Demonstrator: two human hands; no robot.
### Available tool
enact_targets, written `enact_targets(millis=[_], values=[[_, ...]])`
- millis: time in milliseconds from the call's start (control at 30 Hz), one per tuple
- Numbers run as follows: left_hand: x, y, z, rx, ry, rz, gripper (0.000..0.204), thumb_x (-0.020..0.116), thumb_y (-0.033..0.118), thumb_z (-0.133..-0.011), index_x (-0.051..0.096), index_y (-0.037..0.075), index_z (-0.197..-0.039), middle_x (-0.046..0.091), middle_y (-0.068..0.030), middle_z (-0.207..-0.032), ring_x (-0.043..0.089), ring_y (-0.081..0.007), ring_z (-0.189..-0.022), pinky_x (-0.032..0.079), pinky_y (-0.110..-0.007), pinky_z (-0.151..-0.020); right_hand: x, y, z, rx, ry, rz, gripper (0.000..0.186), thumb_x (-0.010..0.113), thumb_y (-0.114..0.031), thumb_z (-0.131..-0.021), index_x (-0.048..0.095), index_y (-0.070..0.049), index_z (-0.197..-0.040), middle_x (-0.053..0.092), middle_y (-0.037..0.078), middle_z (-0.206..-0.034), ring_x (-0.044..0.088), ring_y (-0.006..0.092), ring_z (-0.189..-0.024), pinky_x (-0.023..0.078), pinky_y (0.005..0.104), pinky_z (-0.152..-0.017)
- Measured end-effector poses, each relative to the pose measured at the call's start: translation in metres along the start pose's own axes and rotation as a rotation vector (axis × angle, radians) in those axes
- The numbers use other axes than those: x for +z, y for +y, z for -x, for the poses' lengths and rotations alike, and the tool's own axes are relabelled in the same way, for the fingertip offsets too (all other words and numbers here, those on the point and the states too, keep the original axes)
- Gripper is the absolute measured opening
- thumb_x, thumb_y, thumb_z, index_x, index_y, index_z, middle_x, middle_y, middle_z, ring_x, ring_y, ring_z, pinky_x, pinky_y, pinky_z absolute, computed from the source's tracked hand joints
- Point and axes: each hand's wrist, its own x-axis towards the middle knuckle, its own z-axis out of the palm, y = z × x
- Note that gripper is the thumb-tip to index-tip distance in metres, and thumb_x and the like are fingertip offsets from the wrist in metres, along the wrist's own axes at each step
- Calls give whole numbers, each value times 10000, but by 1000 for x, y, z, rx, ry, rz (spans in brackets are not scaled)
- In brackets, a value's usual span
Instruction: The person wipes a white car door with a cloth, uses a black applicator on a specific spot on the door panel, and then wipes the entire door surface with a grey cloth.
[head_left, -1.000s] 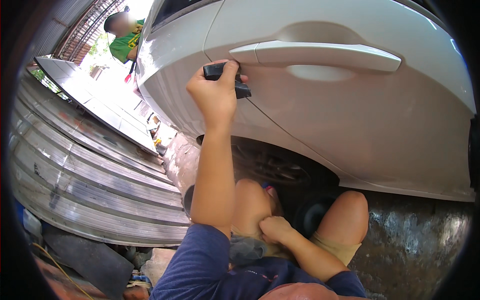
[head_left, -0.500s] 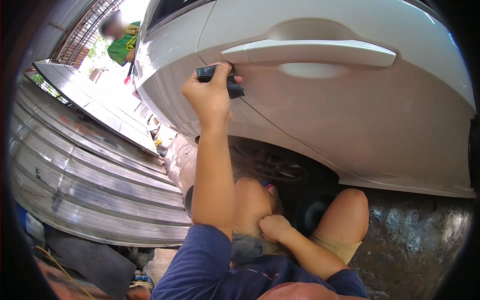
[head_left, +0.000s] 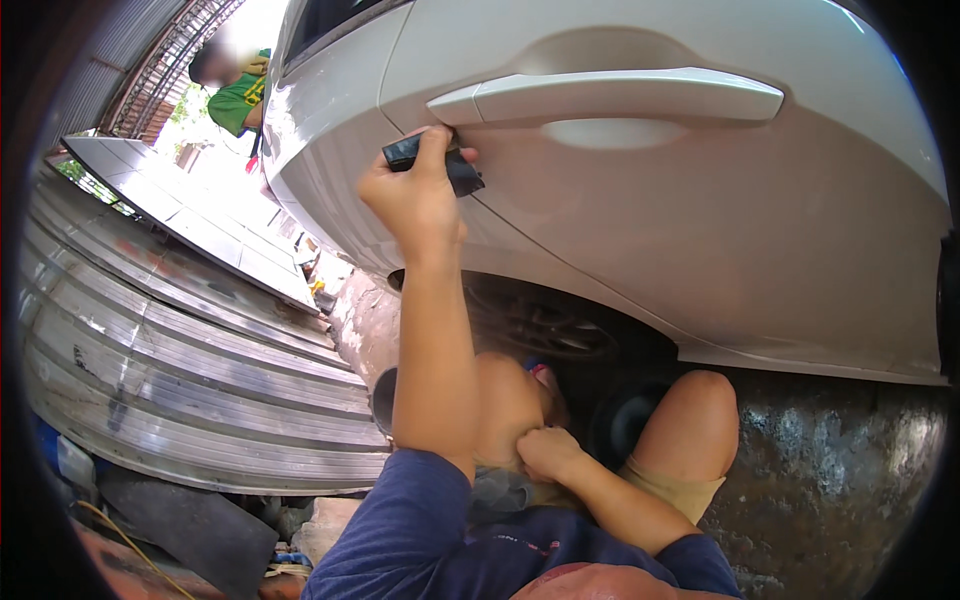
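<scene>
My left hand (head_left: pixel 420 205) is raised to the side of a pale, glossy car door (head_left: pixel 640 220). Its fingers and thumb close around a dark folded sheet (head_left: pixel 467 177) that looks like sandpaper, with the flap hanging loose at the right. The hand sits just below the left end of the door handle (head_left: pixel 620 97), over the seam between door and rear panel. How the sheet's underside meets the paint is hidden. Lower down, my right hand (head_left: pixel 548 453) rests as a fist against my left thigh (head_left: pixel 505 400); nothing shows in it.
Below the panel is the wheel (head_left: pixel 550 325) in its dark arch. Corrugated metal sheets (head_left: pixel 190 370) stand at the left, with a flat dark piece (head_left: pixel 190 525) and clutter below. A person in a green shirt (head_left: pixel 238 102) is beyond the car. Wet, stained floor (head_left: pixel 820 470) lies right.
The view has shifted slightly, so the car sits a little further left and up. My left hand with the sheet is slightly lower against the door handle; my right hand stays put.
</scene>
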Motion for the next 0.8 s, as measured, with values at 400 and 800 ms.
enact_targets(millis=[400, 800], values=[[20, -2, 28, -73, 38, 131, 157, 765, 25, -837, 664, -78, -898, 689, -143, -775, 711, -245, -573, 582, -341, -506, -10, -6, 8, -45, -22, 79, 213, 682, -164, -787, 778, -14, -903, 765, 222, -980, 756, 383, -933, 601, 487, -831], [40, 5, 56, -169, -13, 214, 161, 763, 13, -838, 657, -86, -910, 694, -143, -798, 718, -251, -609, 599, -342, -548, 1, -1, 9, -69, -27, 79, 252, 687, -185, -816, 769, -18, -987, 763, 201, -1031, 749, 375, -958, 598, 486, -828]])
